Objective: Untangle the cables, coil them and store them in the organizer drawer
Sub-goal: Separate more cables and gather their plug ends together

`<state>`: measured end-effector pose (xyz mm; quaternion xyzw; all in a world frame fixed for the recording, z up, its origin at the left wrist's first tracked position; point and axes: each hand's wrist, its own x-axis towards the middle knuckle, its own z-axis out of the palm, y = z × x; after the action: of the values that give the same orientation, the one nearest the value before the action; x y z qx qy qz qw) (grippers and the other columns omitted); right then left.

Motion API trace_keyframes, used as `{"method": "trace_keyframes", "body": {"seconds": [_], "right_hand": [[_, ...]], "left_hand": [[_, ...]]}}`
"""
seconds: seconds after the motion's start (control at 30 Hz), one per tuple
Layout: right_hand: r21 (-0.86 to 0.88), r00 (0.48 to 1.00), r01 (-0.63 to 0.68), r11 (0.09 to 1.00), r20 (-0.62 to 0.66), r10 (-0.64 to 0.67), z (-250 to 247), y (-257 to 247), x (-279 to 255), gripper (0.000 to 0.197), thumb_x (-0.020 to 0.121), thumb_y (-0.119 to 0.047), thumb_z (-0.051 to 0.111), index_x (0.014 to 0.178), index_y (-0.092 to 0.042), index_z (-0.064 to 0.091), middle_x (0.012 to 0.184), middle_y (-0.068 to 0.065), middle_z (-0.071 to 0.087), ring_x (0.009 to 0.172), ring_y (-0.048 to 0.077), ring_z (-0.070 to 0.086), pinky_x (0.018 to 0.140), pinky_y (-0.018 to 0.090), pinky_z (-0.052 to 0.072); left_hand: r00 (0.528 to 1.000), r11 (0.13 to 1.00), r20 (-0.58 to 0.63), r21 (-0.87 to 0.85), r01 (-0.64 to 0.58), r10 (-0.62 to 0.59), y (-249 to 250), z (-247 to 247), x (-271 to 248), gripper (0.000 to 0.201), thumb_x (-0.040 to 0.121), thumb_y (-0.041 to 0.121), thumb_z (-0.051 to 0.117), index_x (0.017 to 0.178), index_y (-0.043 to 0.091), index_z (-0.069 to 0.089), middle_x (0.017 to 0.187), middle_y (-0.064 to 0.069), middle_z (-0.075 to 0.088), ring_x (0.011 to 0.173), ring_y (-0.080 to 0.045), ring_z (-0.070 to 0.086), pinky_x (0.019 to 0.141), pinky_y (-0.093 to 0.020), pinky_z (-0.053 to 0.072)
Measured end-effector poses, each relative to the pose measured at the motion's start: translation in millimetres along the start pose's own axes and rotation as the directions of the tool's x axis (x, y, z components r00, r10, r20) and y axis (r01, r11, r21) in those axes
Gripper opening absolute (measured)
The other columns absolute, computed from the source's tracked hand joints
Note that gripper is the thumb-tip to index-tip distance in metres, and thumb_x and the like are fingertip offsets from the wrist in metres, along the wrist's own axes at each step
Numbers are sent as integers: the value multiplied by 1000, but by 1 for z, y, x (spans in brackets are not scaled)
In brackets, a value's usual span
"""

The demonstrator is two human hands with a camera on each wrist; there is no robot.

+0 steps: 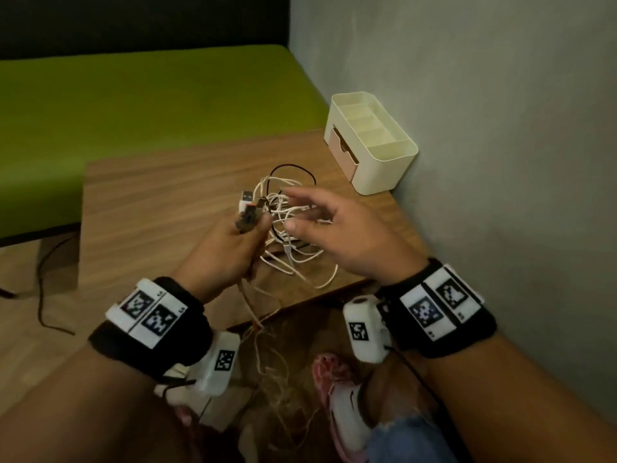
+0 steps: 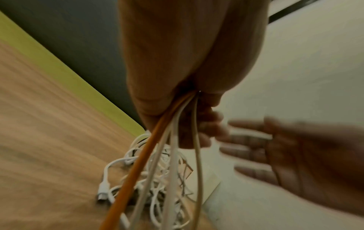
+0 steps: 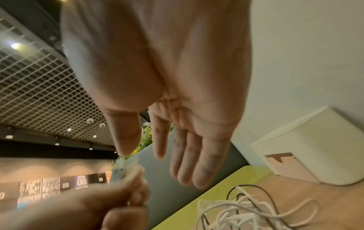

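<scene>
A tangle of white and black cables (image 1: 287, 225) lies on the wooden table (image 1: 160, 202). My left hand (image 1: 233, 242) grips a bundle of several cable ends, their USB plugs (image 1: 248, 208) sticking up above the fist. In the left wrist view an orange cable (image 2: 138, 165) and white cables (image 2: 173, 155) run out of the fist (image 2: 183, 99) down to the tangle (image 2: 157, 183). My right hand (image 1: 320, 222) hovers open over the tangle, fingers spread and holding nothing; its straight fingers (image 3: 187, 155) show in the right wrist view above the cables (image 3: 246, 210).
A cream organizer (image 1: 370, 142) with top compartments and a pink drawer (image 1: 342, 150) stands at the table's back right corner against the grey wall (image 1: 500, 128); the drawer looks pushed in. A green bench (image 1: 133, 111) lies behind the table. Some cables hang off the table's front edge (image 1: 263, 329).
</scene>
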<state>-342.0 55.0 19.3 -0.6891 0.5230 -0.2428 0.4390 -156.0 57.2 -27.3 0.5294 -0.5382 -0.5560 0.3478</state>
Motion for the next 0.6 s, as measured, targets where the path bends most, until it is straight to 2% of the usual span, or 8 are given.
{"method": "trace_keyframes", "body": {"seconds": [0.1,0.17,0.23,0.3,0.37,0.47,0.53,0.6], "right_hand": [[-55,997,74,996,-5,-74,12,2,38,43,86,-32,73,128,-32,64,120,-11,64,100,0,61,85,20,52],[-55,995,86,995,-41,-88,19,8,58,33,85,-28,75,118,-26,70,105,-9,68,89,-1,62,83,22,53],[-21,993,87,996,-71,-89,24,18,72,28,84,-25,76,112,-24,73,99,-10,71,83,-2,63,78,19,53],[16,993,107,994,-58,-106,26,28,80,26,84,-24,76,110,-23,73,101,-10,72,84,-2,65,78,19,54],[28,994,101,995,-45,-100,21,35,84,23,86,-25,75,109,-24,73,99,-13,72,83,-3,65,77,20,55],[-29,994,34,999,-107,-37,-4,49,88,6,87,-26,74,92,-27,73,76,-16,69,66,-3,62,65,21,50],[-99,990,-76,992,-122,63,-23,63,90,4,86,-25,75,85,-23,72,72,-8,70,60,3,62,61,27,49],[-160,978,-194,968,-105,178,-33,76,90,5,84,-22,76,83,-20,71,73,-1,72,56,5,62,58,27,47]], "left_hand": [[1000,990,13,139,-6,4,-6,4,15,29,96,40,53,69,35,62,50,10,43,47,-8,35,44,-24,30],[999,991,25,135,17,-20,-9,2,26,23,96,29,56,74,29,60,49,10,41,46,-9,34,43,-24,29],[995,996,63,-41,81,-79,-13,-4,35,15,91,20,59,77,22,56,52,8,36,45,-9,28,43,-25,22],[981,949,147,-271,160,-123,-19,-11,41,9,85,17,54,78,20,50,57,7,29,47,-8,21,45,-26,15],[972,907,192,-371,201,-137,-26,-17,49,15,92,20,48,77,20,45,58,7,25,47,-6,19,44,-22,15],[979,895,152,-407,184,-132,-32,-25,61,27,102,23,38,75,20,40,58,7,22,45,-6,17,41,-20,15],[987,895,91,-416,162,-136,-32,-27,67,31,104,24,37,73,21,37,58,7,22,45,-6,18,41,-20,19],[989,903,21,-404,145,-149,-33,-25,71,34,105,26,38,72,21,37,58,5,26,47,-9,23,43,-22,27]]}}
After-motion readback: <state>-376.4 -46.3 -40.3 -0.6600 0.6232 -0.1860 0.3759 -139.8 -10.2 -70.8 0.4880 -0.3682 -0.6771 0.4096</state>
